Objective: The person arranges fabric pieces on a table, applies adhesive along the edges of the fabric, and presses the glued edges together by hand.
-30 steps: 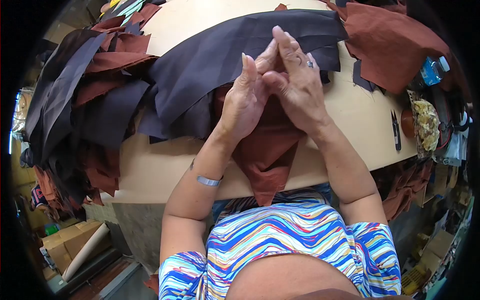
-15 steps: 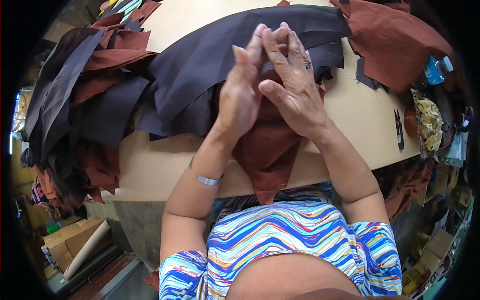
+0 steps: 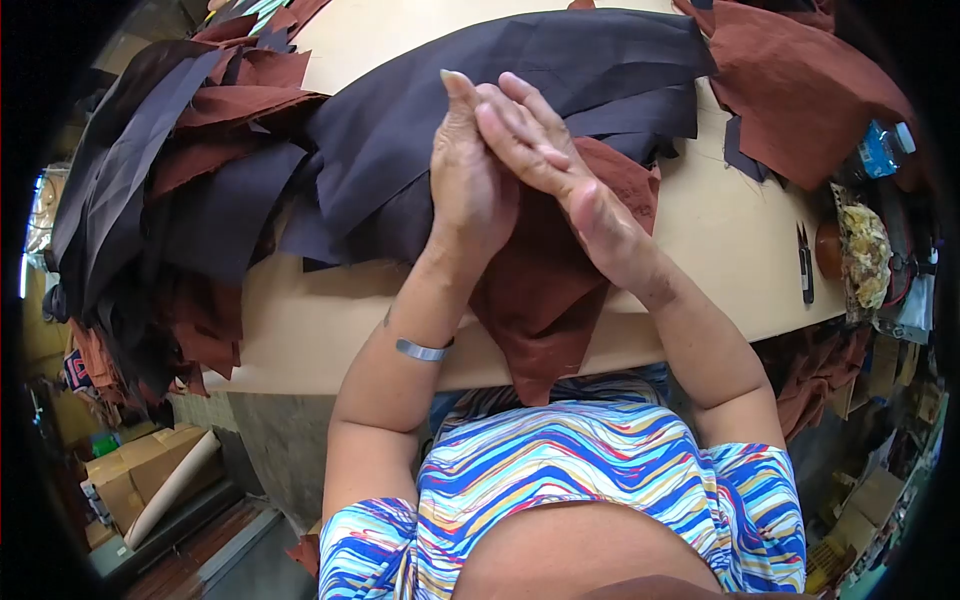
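Note:
My left hand (image 3: pixel 468 185) and my right hand (image 3: pixel 585 200) are pressed against each other above the cloth. The left hand stands edge-up with its thumb raised and fingers straight. Across its palm and fingers lies the right hand, its fingers extended; part of the left fingers is hidden behind it. No object shows between them. Beneath are dark grey-black cut fabric pieces (image 3: pixel 375 150), with a reddish-brown fabric piece (image 3: pixel 545 300) whose pointed end hangs over the table's near edge.
On the tan table (image 3: pixel 730 260), black thread snips (image 3: pixel 804 265) lie at the right. A pile of dark and brown pieces (image 3: pixel 215 215) droops over the left side. More brown fabric (image 3: pixel 800 95), a bottle (image 3: pixel 882 150) and a bag of yellowish bits (image 3: pixel 866 255) are at right.
My hands have come down slightly and slid against each other. The right hand has turned so its fingers slant up-left across the left palm. The fabric stays in place; the view has shifted slightly.

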Tool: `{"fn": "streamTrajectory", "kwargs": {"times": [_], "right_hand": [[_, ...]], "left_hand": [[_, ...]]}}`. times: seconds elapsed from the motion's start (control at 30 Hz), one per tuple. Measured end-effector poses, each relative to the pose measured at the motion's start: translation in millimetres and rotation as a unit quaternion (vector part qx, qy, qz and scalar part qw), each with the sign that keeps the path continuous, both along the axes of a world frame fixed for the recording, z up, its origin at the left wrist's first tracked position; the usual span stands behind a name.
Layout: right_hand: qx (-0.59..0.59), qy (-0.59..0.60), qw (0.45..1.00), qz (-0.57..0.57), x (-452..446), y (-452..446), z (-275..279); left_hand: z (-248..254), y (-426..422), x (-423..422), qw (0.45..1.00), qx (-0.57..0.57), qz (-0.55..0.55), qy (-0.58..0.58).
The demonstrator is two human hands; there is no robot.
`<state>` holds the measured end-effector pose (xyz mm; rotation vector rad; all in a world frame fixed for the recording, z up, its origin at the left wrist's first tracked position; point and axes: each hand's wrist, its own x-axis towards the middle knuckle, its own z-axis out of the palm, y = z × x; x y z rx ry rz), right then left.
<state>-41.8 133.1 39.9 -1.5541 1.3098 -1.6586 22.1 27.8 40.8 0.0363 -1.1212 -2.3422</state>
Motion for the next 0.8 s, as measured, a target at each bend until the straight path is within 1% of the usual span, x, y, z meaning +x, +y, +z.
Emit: {"fn": "streamTrajectory", "kwargs": {"times": [0.03, 0.1, 0.13, 0.2, 0.23, 0.27, 0.33, 0.4, 0.43, 0.5, 0.6, 0.63, 0.7, 0.73, 0.8], "right_hand": [[-0.002, -0.005, 1.000, -0.008, 3, 0, -1], [-0.006, 0.038, 0.998, -0.054, 5, -2, -4], [-0.007, 0.061, 0.995, -0.077, 5, -2, -6], [0.023, 0.127, 0.978, -0.164, -1, -3, -13], [0.038, 0.160, 0.965, -0.206, -4, -3, -15], [0.050, 0.159, 0.966, -0.200, -6, -2, -15], [0.076, 0.155, 0.967, -0.187, -7, 0, -15], [0.083, 0.148, 0.969, -0.177, -5, -1, -16], [0.075, 0.143, 0.971, -0.175, -4, -2, -16], [0.055, 0.180, 0.964, -0.187, -4, -4, -16], [0.023, 0.301, 0.924, -0.236, -10, -4, -18], [0.029, 0.330, 0.911, -0.246, -10, -4, -18], [0.041, 0.387, 0.882, -0.267, -11, -3, -17], [0.043, 0.389, 0.878, -0.274, -9, -3, -17], [0.046, 0.393, 0.872, -0.288, -5, -4, -18]], "left_hand": [[-4, -9, 1, 0.999, 0.000, -0.028, 0.024], [-12, -15, 0, 0.995, -0.010, -0.075, 0.065], [-10, -10, -1, 0.998, -0.012, -0.041, 0.041], [-1, 6, -6, 1.000, -0.015, 0.026, -0.008], [4, 12, -5, 0.998, -0.058, 0.024, -0.014], [4, 17, -7, 0.992, -0.114, 0.045, -0.034], [3, 17, -6, 0.987, -0.140, 0.064, -0.034], [-4, 2, -4, 0.994, -0.106, 0.024, 0.000], [0, 3, -5, 0.995, -0.091, 0.036, -0.023], [1, 1, -3, 0.998, -0.054, -0.002, -0.011], [4, 0, -2, 0.999, -0.002, -0.045, -0.003], [5, 1, -1, 0.998, 0.013, -0.058, -0.002], [-3, -5, -4, 0.995, 0.029, -0.092, 0.013], [-6, -8, -4, 0.993, 0.037, -0.109, 0.021], [-7, -11, -2, 0.996, -0.013, -0.090, 0.012]]}}
